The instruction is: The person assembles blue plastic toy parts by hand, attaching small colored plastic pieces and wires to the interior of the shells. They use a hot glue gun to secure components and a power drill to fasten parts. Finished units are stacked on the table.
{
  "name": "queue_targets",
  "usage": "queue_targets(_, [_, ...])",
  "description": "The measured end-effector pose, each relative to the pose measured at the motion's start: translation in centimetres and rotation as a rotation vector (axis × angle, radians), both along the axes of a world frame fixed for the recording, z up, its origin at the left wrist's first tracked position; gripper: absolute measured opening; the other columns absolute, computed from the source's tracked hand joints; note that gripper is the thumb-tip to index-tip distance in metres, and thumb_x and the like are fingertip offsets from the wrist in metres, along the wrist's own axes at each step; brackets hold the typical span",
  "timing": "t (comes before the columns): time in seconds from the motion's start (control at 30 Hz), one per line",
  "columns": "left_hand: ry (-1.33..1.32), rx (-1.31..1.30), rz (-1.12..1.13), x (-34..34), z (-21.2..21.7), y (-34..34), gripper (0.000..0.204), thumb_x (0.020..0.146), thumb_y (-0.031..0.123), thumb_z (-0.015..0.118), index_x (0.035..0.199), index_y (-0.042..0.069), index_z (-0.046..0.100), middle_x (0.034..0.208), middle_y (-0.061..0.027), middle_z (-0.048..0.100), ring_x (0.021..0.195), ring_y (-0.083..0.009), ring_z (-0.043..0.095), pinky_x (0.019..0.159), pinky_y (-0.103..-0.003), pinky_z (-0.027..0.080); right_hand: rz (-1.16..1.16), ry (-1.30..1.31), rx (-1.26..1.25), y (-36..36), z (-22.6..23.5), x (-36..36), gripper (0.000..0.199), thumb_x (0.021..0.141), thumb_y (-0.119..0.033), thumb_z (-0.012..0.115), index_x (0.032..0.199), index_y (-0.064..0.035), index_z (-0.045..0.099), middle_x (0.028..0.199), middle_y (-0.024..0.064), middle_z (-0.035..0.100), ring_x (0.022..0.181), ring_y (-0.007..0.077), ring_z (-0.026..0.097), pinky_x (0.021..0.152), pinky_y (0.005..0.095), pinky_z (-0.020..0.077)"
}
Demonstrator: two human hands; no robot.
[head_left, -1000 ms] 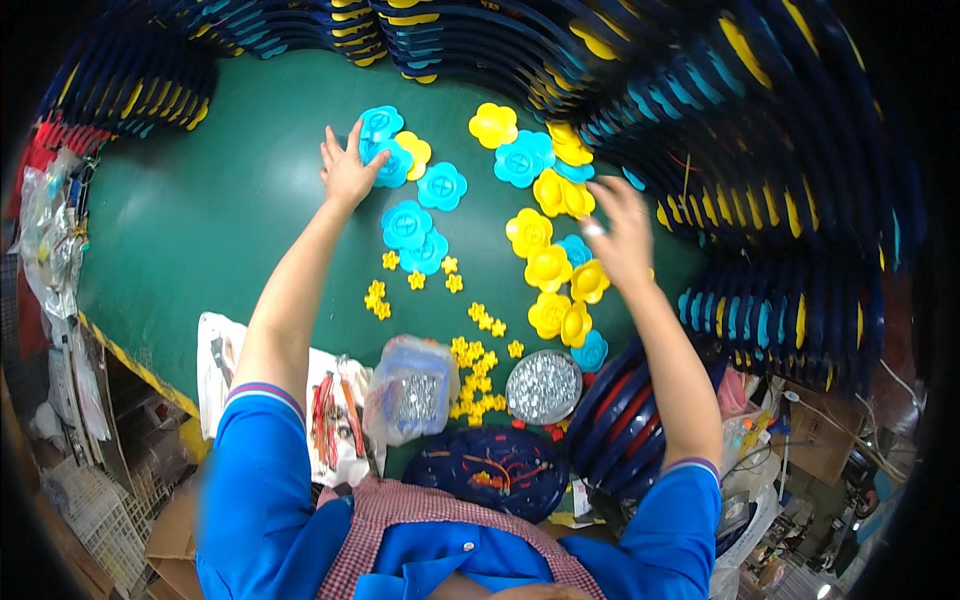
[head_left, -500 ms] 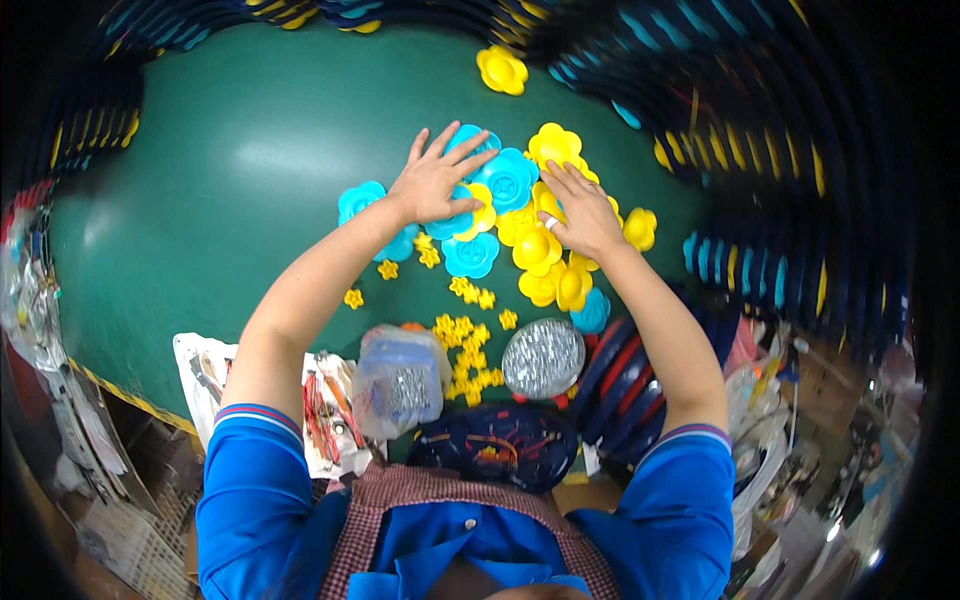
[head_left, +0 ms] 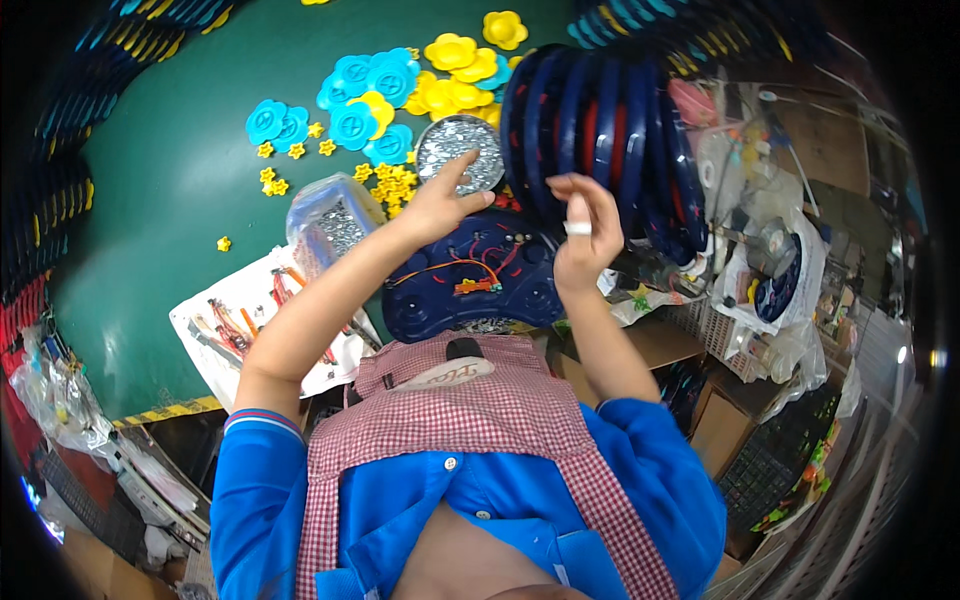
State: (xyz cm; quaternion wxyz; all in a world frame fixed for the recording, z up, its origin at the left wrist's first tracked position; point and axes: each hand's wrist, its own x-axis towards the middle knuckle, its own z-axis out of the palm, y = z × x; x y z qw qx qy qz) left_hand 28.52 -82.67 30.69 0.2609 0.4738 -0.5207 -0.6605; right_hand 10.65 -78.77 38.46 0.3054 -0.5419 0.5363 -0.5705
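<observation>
A green desk [head_left: 150,260] carries a stack of dark blue shells [head_left: 572,120], a wired blue shell [head_left: 440,298] beside it. Right hand [head_left: 590,235] near the stack: grip curled, contents unclear. Left hand [head_left: 445,205]: grip loosely spread, near a bowl [head_left: 419,150] of metal bits.

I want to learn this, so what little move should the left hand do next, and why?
Perhaps the left hand should dip its finger and thumb toward the small silver pieces in the round dish. Its pointing finger is over them, it shows nothing held, and the dark blue shell lies close by.
</observation>
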Motion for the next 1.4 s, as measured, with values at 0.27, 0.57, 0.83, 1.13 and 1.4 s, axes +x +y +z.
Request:
queue_targets(0.27, [0.275,0.200,0.476,-9.7,-6.4,0.4,0.065,0.076,0.005,0.068,0.130,-0.002,0.032,0.123,-0.0177,0.053,0.111,-0.0287,0.054,0.095,-0.036,0.045,-0.494,1.048,0.181,-4.5,-0.2,-12.6,0.069,0.066,-0.007,0.068,0.132,-0.0068,0.044,0.140,0.0256,0.031,0.132,0.0454,0.022,0.110,0.0519,0.0198])
queue_targets(0.57, [0.179,0.397,0.446,-12.1,-3.9,-0.3,0.077,0.066,-0.001,0.065,0.130,0.008,0.025,0.103,-0.0155,0.052,0.081,-0.0274,0.059,0.062,-0.039,0.052,-0.465,1.550,0.596,-5.9,-6.2,-16.8,0.084,0.061,-0.026,0.083,0.134,-0.0211,0.042,0.139,0.0184,0.036,0.126,0.0370,0.039,0.099,0.0558,0.0311])
queue_targets(0.83, [0.330,0.375,0.433,-11.0,-0.4,-0.1,0.084,0.069,-0.001,0.060,0.140,0.011,0.019,0.084,-0.0071,0.053,0.065,-0.0158,0.055,0.057,-0.034,0.052,-0.475,1.351,0.274,-7.7,-2.1,-15.8,0.064,0.062,-0.014,0.077,0.121,-0.0092,0.054,0.120,0.0149,0.049,0.109,0.0311,0.051,0.096,0.0454,0.0341])
queue_targets(1.13, [0.354,0.340,0.602,-1.1,4.0,3.1,0.079,0.071,0.003,0.055,0.142,0.017,0.022,0.104,-0.0095,0.058,0.084,-0.0229,0.062,0.067,-0.037,0.054,-0.273,1.172,0.097,-6.8,5.5,-5.4,0.057,0.062,-0.006,0.074,0.115,0.0000,0.057,0.114,0.0172,0.050,0.105,0.0353,0.049,0.091,0.0398,0.0440])
queue_targets(1.4, [0.293,0.280,0.612,8.7,3.5,2.5,0.073,0.070,0.006,0.051,0.139,0.018,0.030,0.112,-0.0114,0.059,0.086,-0.0268,0.067,0.070,-0.047,0.059,-0.123,1.056,-0.004,-8.0,5.4,1.6,0.052,0.057,-0.005,0.075,0.105,0.0011,0.057,0.107,0.0143,0.050,0.098,0.0317,0.050,0.084,0.0360,0.0453])
